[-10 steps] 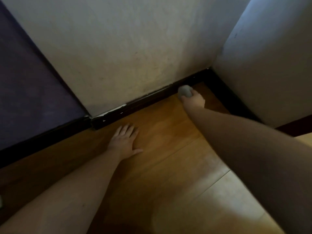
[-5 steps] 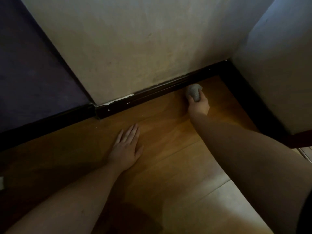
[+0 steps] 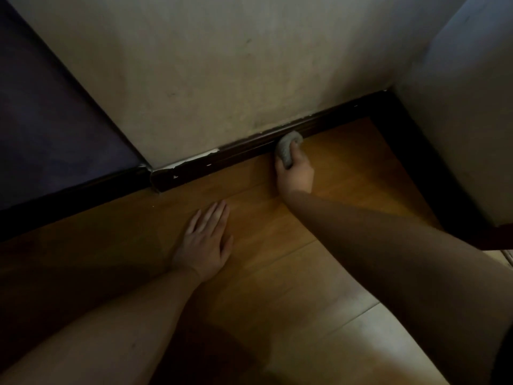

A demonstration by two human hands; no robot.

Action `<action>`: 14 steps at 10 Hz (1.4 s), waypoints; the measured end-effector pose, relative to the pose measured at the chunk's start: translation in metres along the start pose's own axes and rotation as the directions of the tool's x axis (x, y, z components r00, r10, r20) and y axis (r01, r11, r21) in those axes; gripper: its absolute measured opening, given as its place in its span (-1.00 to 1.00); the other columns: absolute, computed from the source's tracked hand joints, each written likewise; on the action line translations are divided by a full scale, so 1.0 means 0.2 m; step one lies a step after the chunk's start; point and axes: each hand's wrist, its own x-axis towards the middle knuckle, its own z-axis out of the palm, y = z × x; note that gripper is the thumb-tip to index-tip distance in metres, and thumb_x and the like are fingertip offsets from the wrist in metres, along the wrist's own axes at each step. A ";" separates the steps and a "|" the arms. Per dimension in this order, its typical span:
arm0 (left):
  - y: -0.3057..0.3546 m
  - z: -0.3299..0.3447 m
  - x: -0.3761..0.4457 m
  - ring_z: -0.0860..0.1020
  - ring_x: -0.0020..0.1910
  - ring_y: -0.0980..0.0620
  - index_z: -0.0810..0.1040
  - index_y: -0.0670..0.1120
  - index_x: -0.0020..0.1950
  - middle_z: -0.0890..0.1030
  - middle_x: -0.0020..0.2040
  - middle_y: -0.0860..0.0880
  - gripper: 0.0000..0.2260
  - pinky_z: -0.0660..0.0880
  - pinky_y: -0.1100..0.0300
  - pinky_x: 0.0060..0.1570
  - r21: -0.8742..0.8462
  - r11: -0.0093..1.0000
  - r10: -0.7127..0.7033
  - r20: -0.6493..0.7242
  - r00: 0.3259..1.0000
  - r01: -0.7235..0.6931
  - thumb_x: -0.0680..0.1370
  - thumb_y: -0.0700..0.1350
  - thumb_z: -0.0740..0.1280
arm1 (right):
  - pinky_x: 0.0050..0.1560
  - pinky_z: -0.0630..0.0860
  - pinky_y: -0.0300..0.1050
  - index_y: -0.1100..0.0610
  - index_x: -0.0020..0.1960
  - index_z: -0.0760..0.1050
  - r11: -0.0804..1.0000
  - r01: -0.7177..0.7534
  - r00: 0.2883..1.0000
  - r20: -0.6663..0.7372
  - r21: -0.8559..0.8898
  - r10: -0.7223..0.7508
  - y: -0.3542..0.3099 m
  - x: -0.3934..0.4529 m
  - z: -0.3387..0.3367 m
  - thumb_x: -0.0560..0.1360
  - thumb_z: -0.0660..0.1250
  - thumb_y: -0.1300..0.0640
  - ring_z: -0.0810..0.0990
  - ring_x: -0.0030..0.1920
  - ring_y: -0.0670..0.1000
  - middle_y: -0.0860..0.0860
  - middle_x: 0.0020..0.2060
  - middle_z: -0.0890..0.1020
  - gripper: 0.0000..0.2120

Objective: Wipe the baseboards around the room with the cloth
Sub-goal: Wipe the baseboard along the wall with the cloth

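On a dim wooden floor (image 3: 277, 259) beside a scuffed pale wall (image 3: 222, 79), the right hand (image 3: 295, 173) grips a balled grey cloth (image 3: 287, 148) against the dark baseboard (image 3: 236, 157). The left hand (image 3: 206, 240) lies flat, fingers straight. Shadow swallows the baseboard's far-left stretch.

The single head-worn view looks steeply down and forward from close above the orange-brown wooden plank floor (image 3: 277, 259), facing the dark glossy baseboard (image 3: 244, 152) and the pale scuffed plaster wall (image 3: 222, 65).
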 end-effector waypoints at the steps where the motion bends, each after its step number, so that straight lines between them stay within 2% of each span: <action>1: 0.00 -0.01 0.00 0.13 0.56 0.04 0.15 -0.10 0.59 0.17 0.60 -0.03 -0.45 -0.05 0.03 0.51 -0.027 1.000 0.002 -0.004 1.000 -0.002 0.64 0.12 -0.03 | 0.45 0.27 -0.12 0.12 0.51 0.32 0.999 0.037 0.998 0.052 -0.027 -0.036 -0.05 -0.11 0.09 0.57 0.34 0.09 0.37 0.43 0.11 0.12 0.45 0.39 -0.47; 2: 0.01 -0.03 0.00 0.18 0.54 0.03 0.24 -0.11 0.56 0.22 0.58 -0.04 -0.48 -0.02 0.04 0.51 -0.061 0.998 -0.002 -0.002 1.000 0.002 0.65 0.08 -0.05 | 0.43 0.32 -0.07 0.11 0.49 0.35 1.000 0.011 0.997 0.076 0.015 -0.012 -0.10 -0.15 0.12 0.56 0.35 0.06 0.40 0.41 0.12 0.12 0.43 0.43 -0.47; 3: 0.00 -0.02 -0.01 0.14 0.56 0.05 0.18 -0.09 0.59 0.18 0.60 -0.01 -0.47 -0.06 0.05 0.52 -0.078 0.997 0.001 0.016 1.000 0.001 0.66 0.10 -0.09 | 0.36 0.41 -0.04 0.08 0.46 0.39 0.998 0.041 0.988 0.149 0.036 -0.046 -0.11 -0.16 0.04 0.54 0.38 0.00 0.47 0.34 0.10 0.10 0.36 0.51 -0.48; 4: -0.01 -0.04 -0.01 0.07 0.58 0.07 0.10 -0.06 0.61 0.13 0.61 0.00 -0.42 -0.11 0.07 0.53 -0.103 0.995 0.012 0.030 0.999 -0.009 0.64 0.15 -0.17 | 0.28 0.41 -0.18 0.06 0.46 0.40 0.995 0.098 0.984 0.145 0.015 -0.099 -0.06 -0.14 -0.08 0.54 0.39 0.02 0.49 0.32 0.05 0.07 0.33 0.54 -0.48; 5: -0.05 -0.05 -0.07 0.04 0.58 0.08 0.05 -0.02 0.62 0.09 0.62 0.02 -0.40 -0.12 0.05 0.54 -0.135 0.989 -0.059 0.012 0.998 0.060 0.61 0.18 -0.21 | 0.25 0.34 -0.23 0.06 0.48 0.37 0.999 -0.018 1.000 -0.021 0.032 0.018 -0.02 -0.05 -0.20 0.55 0.38 0.04 0.47 0.35 0.08 0.08 0.35 0.52 -0.47; 6: -0.15 -0.06 -0.17 -0.06 0.59 0.08 -0.09 0.05 0.63 -0.07 0.63 0.06 -0.41 -0.14 0.01 0.55 -0.126 0.978 -0.164 0.036 0.986 0.167 0.61 0.22 -0.22 | 0.29 0.37 -0.13 0.03 0.51 0.32 0.994 -0.108 0.984 -0.141 -0.008 0.106 -0.03 0.02 -0.26 0.58 0.33 0.00 0.46 0.37 0.16 0.11 0.37 0.50 -0.47; 7: -0.28 -0.08 -0.25 -0.30 0.56 0.12 -0.35 0.12 0.56 -0.38 0.55 0.12 -0.39 -0.26 -0.02 0.53 -0.065 0.959 -0.263 0.151 0.953 0.275 0.62 0.29 -0.16 | 0.24 0.37 -0.16 0.04 0.51 0.30 0.996 -0.087 0.992 -0.095 -0.022 0.084 -0.10 0.03 -0.20 0.59 0.28 -0.03 0.47 0.35 0.15 0.11 0.36 0.50 -0.49; 8: -0.38 -0.09 -0.30 -0.32 0.55 0.10 -0.33 0.07 0.58 -0.39 0.55 0.09 -0.35 -0.29 -0.01 0.51 -0.022 0.939 -0.335 0.151 0.930 0.342 0.63 0.29 -0.10 | 0.22 0.37 -0.20 0.04 0.49 0.26 0.990 -0.123 0.992 -0.010 0.076 0.124 -0.18 -0.02 -0.05 0.60 0.20 -0.04 0.49 0.31 0.09 0.07 0.33 0.50 -0.52; 9: -0.42 -0.10 -0.36 -0.27 0.58 0.04 -0.22 0.06 0.61 -0.29 0.60 0.05 -0.38 -0.25 -0.01 0.53 -0.032 0.924 -0.372 0.151 0.916 0.380 0.64 0.27 -0.08 | 0.34 0.42 -0.01 0.00 0.50 0.24 0.967 -0.206 0.978 0.070 0.153 0.197 -0.20 -0.12 0.09 0.58 0.19 -0.03 0.48 0.33 0.11 0.08 0.35 0.48 -0.50; 10: -0.43 -0.11 -0.39 -0.26 0.58 0.03 -0.20 0.08 0.62 -0.27 0.61 0.06 -0.39 -0.20 0.00 0.54 -0.049 0.925 -0.364 0.165 0.916 0.377 0.65 0.25 -0.08 | 0.35 0.41 -0.02 -0.01 0.51 0.23 0.964 -0.226 0.972 0.087 0.138 0.216 -0.30 -0.28 0.22 0.60 0.19 0.01 0.47 0.34 0.09 0.07 0.36 0.47 -0.51; 11: -0.43 -0.11 -0.42 -0.25 0.58 0.04 -0.21 0.06 0.62 -0.27 0.61 0.06 -0.40 -0.20 0.02 0.53 -0.049 0.933 -0.345 0.164 0.924 0.357 0.66 0.23 -0.08 | 0.33 0.40 -0.07 0.01 0.51 0.24 0.973 -0.188 0.978 0.118 0.133 0.173 -0.32 -0.36 0.31 0.62 0.20 0.03 0.47 0.33 0.07 0.07 0.35 0.48 -0.53; 13: -0.44 -0.10 -0.49 -0.22 0.58 0.08 -0.20 0.00 0.62 -0.22 0.62 0.05 -0.35 -0.24 0.07 0.51 -0.052 0.934 -0.343 0.143 0.928 0.353 0.59 0.27 -0.25 | 0.36 0.39 -0.06 0.00 0.47 0.38 0.952 -0.247 0.963 0.153 0.179 0.221 -0.41 -0.55 0.43 0.54 0.36 0.01 0.47 0.34 0.15 0.10 0.33 0.53 -0.49; 14: -0.43 -0.11 -0.50 -0.20 0.59 0.07 -0.19 -0.02 0.62 -0.21 0.62 0.03 -0.41 -0.22 0.05 0.52 -0.048 0.906 -0.410 0.143 0.901 0.420 0.67 0.20 -0.12 | 0.35 0.41 0.00 -0.01 0.46 0.39 0.952 -0.245 0.949 0.246 0.185 0.197 -0.44 -0.64 0.48 0.53 0.38 0.00 0.49 0.33 0.17 0.10 0.32 0.54 -0.49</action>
